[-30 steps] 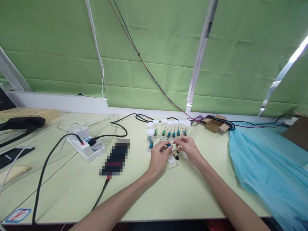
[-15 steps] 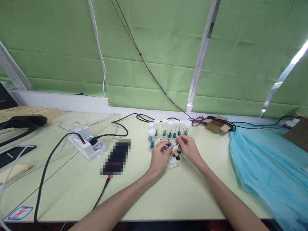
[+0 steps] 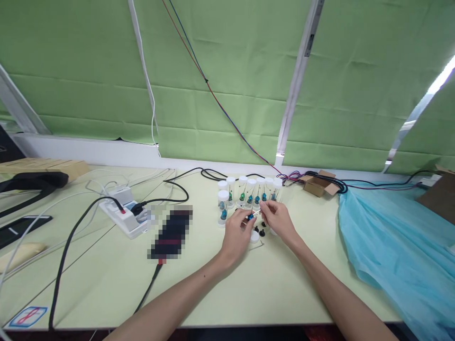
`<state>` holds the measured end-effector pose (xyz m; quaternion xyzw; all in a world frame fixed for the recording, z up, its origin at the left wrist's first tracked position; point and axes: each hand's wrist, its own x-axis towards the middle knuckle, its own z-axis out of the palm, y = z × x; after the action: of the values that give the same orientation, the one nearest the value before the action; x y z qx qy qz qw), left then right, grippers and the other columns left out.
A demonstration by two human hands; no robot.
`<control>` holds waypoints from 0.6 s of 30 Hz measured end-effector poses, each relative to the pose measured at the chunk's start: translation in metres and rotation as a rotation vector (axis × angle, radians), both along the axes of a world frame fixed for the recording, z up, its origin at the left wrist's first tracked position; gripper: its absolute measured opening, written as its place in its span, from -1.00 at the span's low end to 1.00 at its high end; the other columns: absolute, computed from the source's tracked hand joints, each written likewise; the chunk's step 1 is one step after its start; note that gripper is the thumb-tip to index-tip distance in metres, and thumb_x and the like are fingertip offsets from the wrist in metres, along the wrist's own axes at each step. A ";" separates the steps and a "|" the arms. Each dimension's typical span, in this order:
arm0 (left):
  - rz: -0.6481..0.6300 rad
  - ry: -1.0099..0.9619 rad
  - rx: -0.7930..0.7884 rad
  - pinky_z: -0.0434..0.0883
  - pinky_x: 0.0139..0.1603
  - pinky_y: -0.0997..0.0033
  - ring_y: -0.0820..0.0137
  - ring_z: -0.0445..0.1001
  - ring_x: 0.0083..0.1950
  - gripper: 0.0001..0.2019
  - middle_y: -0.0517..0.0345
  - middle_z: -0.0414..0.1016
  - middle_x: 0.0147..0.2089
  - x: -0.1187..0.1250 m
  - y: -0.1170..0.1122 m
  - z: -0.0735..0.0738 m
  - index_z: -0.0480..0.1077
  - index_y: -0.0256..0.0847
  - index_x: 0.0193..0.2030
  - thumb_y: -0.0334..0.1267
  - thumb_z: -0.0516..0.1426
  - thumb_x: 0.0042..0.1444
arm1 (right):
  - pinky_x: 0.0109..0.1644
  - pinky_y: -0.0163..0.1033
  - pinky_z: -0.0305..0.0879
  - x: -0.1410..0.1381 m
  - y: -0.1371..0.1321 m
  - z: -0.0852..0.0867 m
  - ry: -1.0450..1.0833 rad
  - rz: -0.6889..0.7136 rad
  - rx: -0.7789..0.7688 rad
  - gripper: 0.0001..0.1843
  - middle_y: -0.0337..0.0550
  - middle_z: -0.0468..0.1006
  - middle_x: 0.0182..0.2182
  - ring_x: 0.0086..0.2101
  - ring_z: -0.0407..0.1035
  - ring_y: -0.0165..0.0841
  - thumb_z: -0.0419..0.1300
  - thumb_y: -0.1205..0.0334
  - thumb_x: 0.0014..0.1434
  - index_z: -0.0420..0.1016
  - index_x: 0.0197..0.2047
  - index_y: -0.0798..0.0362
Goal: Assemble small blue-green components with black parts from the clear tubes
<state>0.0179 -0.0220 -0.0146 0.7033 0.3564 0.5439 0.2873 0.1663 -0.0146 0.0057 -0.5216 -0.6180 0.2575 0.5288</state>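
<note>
My left hand [image 3: 237, 234] is closed, pinching a small blue part [image 3: 250, 217] at its fingertips. My right hand [image 3: 279, 219] is closed too, holding a thin silvery pin [image 3: 256, 211] whose tip meets the blue part. Both hands hover just above the pale green table [image 3: 106, 279]. Right behind them stands a row of several clear vials with white caps [image 3: 250, 191], each with a blue or green part inside. A loose white cap [image 3: 253, 237], small black pieces [image 3: 262, 232] and a small metal hex key [image 3: 259, 245] lie on the table under the hands.
A white power strip [image 3: 122, 215] with black and white cables lies to the left, next to a blurred dark device [image 3: 170, 232]. A small open cardboard box [image 3: 319, 183] sits at the back. Crumpled blue plastic sheet [image 3: 394, 251] covers the right side. Green blinds hang behind.
Both hands have stayed nearly in place, shifting a little while working the blue part and the pin; the pin now points more steeply at the part.
</note>
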 end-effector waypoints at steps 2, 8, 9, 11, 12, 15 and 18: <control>-0.003 -0.009 0.007 0.42 -0.28 0.36 0.30 0.48 -0.21 -0.81 0.03 0.50 -0.20 0.000 0.000 0.000 0.52 -0.15 -0.16 -0.21 0.11 0.17 | -0.53 -0.29 0.10 0.000 0.000 0.000 0.007 -0.007 -0.010 -0.48 -0.29 0.29 -0.74 -0.67 0.17 -0.41 0.09 -0.21 0.16 0.30 -0.60 0.03; -0.002 -0.010 0.035 0.42 -0.22 0.34 0.28 0.47 -0.17 -0.83 0.04 0.52 -0.17 0.000 -0.001 0.000 0.52 -0.14 -0.17 -0.22 0.12 0.17 | -0.58 -0.30 0.02 0.001 0.002 -0.002 0.069 0.003 -0.062 -0.50 -0.33 0.22 -0.78 -0.72 0.10 -0.45 0.12 -0.16 0.14 0.26 -0.64 0.03; -0.001 -0.011 0.039 0.42 -0.22 0.34 0.28 0.46 -0.16 -0.83 0.04 0.51 -0.17 0.000 -0.001 0.001 0.52 -0.14 -0.18 -0.22 0.12 0.17 | -0.59 -0.30 0.01 0.001 0.002 -0.002 0.086 0.011 -0.074 -0.51 -0.34 0.21 -0.79 -0.72 0.10 -0.45 0.13 -0.13 0.14 0.24 -0.65 0.03; -0.001 -0.010 0.049 0.42 -0.22 0.35 0.28 0.46 -0.15 -0.83 0.04 0.51 -0.18 0.000 -0.001 0.001 0.52 -0.13 -0.18 -0.23 0.11 0.18 | -0.59 -0.31 0.01 0.001 0.001 -0.001 0.124 0.024 -0.103 -0.53 -0.34 0.20 -0.80 -0.73 0.10 -0.46 0.13 -0.06 0.13 0.21 -0.67 0.02; -0.003 -0.009 0.053 0.42 -0.22 0.35 0.28 0.46 -0.14 -0.83 0.04 0.51 -0.18 0.001 -0.001 0.001 0.52 -0.13 -0.18 -0.23 0.10 0.19 | -0.60 -0.31 0.01 0.000 0.000 0.000 0.144 0.027 -0.121 -0.55 -0.34 0.20 -0.80 -0.73 0.10 -0.47 0.14 -0.02 0.12 0.20 -0.68 0.02; -0.010 -0.024 0.047 0.43 -0.21 0.35 0.28 0.46 -0.13 -0.82 0.04 0.50 -0.17 0.001 -0.001 0.001 0.53 -0.12 -0.19 -0.22 0.09 0.19 | -0.62 -0.33 -0.01 -0.002 -0.001 0.003 0.215 0.028 -0.175 -0.61 -0.35 0.19 -0.80 -0.74 0.09 -0.48 0.14 0.10 0.07 0.17 -0.70 0.02; -0.018 -0.045 0.027 0.44 -0.20 0.34 0.28 0.46 -0.14 -0.82 0.04 0.50 -0.17 0.001 -0.001 0.000 0.54 -0.12 -0.21 -0.20 0.11 0.18 | -0.64 -0.34 -0.04 -0.002 -0.002 0.004 0.292 0.056 -0.215 -0.62 -0.37 0.15 -0.82 -0.76 0.07 -0.50 0.14 0.15 0.04 0.14 -0.71 0.02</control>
<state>0.0194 -0.0227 -0.0144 0.6979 0.3361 0.5617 0.2908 0.1638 -0.0162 0.0102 -0.5148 -0.5178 0.4100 0.5466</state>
